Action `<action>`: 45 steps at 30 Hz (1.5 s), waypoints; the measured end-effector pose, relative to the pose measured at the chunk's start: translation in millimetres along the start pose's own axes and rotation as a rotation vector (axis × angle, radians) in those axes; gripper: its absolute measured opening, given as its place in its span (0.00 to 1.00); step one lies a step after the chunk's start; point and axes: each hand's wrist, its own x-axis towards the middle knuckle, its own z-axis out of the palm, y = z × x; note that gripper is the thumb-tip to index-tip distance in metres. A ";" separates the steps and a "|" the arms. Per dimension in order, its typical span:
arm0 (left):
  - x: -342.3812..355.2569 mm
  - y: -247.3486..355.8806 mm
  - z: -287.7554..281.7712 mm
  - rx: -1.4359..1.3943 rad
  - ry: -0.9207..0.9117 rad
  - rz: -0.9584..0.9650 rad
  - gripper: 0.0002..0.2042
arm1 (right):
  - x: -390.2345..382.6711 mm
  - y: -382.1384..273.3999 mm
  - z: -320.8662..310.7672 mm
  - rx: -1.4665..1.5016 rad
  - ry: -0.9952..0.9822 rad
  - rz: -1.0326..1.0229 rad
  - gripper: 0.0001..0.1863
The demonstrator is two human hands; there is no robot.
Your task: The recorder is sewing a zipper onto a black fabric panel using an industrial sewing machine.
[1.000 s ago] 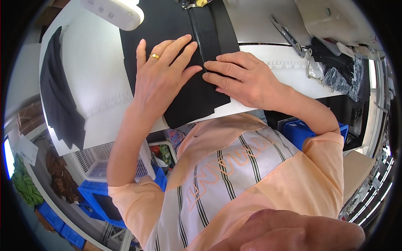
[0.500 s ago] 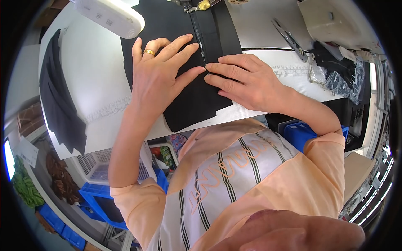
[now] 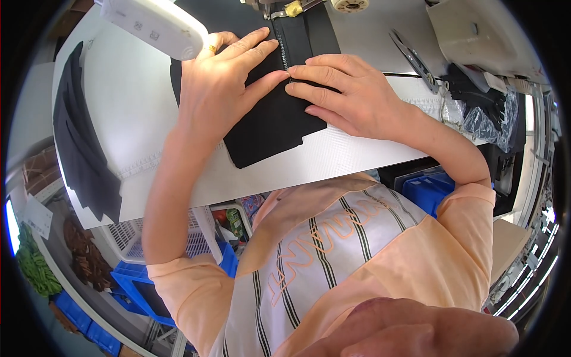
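A piece of black fabric point(image 3: 262, 140) lies on the white sewing table, its far end under the sewing machine's presser foot point(image 3: 269, 13). A zipper point(image 3: 281, 50) with metallic-looking teeth runs along it toward the foot. On the left of the zipper, my left hand point(image 3: 217, 86) rests on the fabric with fingers stretched and spread, a gold ring on one. From the right, my right hand point(image 3: 357, 98) lays its extended fingertips at the zipper, beside my left thumb tip. Both hands press the cloth from above. The needle area is partly cut off.
A white device point(image 3: 156, 27) overhangs the far left of the table. Black fabric pieces point(image 3: 86, 137) drape over the left edge. Thread snips point(image 3: 413, 59) lie at right, near a plastic bag point(image 3: 482, 122) with black items. A white basket point(image 3: 134, 232) stands below.
Both hands have moved away from me, toward the presser foot. The black fabric has slid the same way, its near edge now farther from the table's front edge.
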 end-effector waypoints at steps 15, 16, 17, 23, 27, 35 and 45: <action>2.1 -1.4 14.7 0.114 0.084 0.010 0.17 | 14.1 27.4 4.3 -0.020 -0.001 -0.010 0.24; 0.8 -1.6 14.0 0.115 0.083 0.010 0.17 | 16.5 29.9 4.7 -0.029 0.029 -0.026 0.21; -1.8 -2.0 13.2 0.092 0.076 0.033 0.18 | 18.1 32.3 5.3 -0.039 0.059 -0.042 0.18; -7.7 7.6 5.5 0.010 -0.055 -0.080 0.19 | 23.1 39.7 6.4 -0.044 0.069 -0.017 0.18; -11.9 13.8 7.8 0.028 -0.054 -0.084 0.18 | 24.8 42.2 8.4 -0.058 0.118 0.004 0.18; 3.5 3.2 7.9 -0.045 -0.070 -0.155 0.17 | 22.5 52.0 11.9 -0.018 0.163 0.006 0.10; 10.9 -4.1 10.4 0.038 -0.010 -0.088 0.14 | 29.9 83.6 -6.6 1.609 -0.031 0.973 0.14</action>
